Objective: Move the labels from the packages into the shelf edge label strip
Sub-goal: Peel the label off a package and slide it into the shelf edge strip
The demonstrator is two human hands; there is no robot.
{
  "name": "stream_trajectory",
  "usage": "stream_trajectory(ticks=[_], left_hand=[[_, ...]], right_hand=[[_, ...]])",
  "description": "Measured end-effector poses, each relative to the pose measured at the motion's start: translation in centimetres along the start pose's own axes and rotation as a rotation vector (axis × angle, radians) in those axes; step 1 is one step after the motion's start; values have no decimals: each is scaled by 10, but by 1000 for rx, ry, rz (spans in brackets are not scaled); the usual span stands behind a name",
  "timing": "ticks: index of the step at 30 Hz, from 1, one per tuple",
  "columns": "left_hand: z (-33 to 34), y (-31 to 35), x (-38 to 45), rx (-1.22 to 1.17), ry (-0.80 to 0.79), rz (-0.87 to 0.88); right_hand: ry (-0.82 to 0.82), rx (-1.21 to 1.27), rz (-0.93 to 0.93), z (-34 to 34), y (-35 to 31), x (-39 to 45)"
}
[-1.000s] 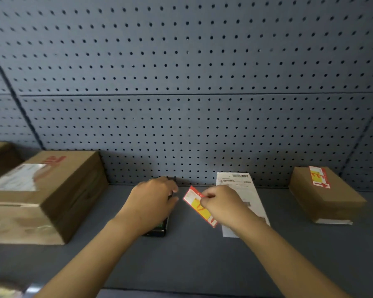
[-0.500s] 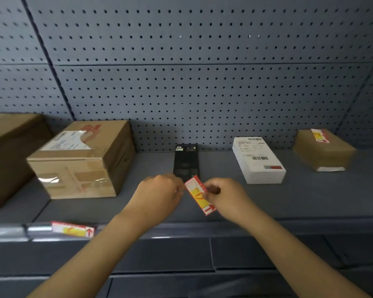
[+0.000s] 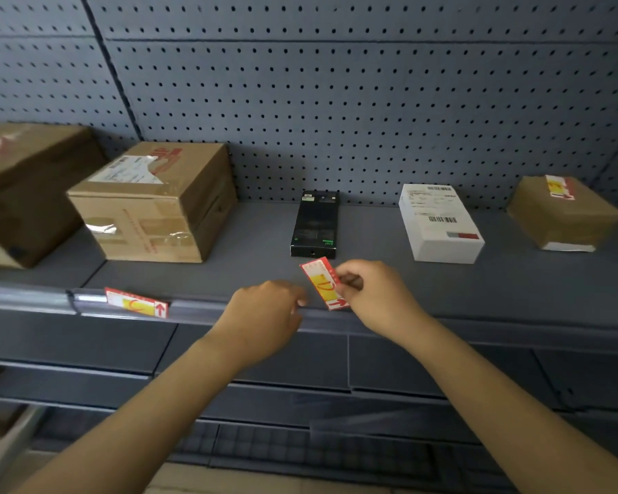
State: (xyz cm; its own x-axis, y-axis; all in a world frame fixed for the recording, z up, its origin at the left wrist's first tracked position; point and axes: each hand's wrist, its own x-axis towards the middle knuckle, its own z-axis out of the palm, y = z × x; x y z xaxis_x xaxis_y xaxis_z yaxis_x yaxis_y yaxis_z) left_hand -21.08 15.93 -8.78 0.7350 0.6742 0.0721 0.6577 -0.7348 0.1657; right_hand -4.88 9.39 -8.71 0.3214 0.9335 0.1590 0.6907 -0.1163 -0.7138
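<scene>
**Label pinched just above the shelf edge**

Right hand (image 3: 375, 297): thumb and fingers pinch a red-and-yellow label (image 3: 324, 284) by its right edge, label tilted, low end over the shelf edge label strip (image 3: 193, 310). Left hand (image 3: 264, 315): fingers curled, tips at the strip just left of the label; cannot tell if they grip anything.

A second label (image 3: 136, 303) sits in the strip, well left. Behind the hands, a black box (image 3: 314, 224). Right of it a white box (image 3: 439, 224), then a brown package (image 3: 564, 213) with a label on top. Left: two cardboard boxes (image 3: 154, 203).
</scene>
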Motion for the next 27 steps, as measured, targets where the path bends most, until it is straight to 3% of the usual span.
stream_trajectory(ticks=[4,12,17,27], left_hand=[[9,0,-6,-6,55,-44],[25,-4,-11,-42,-6,-9],[29,-5,-11,64,119,117],[31,-12,-8,99,111,182]], right_hand=[[146,53,-86,-7,-2,2],[65,-61,-186,13,-2,-5],[55,-134,-207,19,2,-4],[105,-182,-197,24,-2,-6]])
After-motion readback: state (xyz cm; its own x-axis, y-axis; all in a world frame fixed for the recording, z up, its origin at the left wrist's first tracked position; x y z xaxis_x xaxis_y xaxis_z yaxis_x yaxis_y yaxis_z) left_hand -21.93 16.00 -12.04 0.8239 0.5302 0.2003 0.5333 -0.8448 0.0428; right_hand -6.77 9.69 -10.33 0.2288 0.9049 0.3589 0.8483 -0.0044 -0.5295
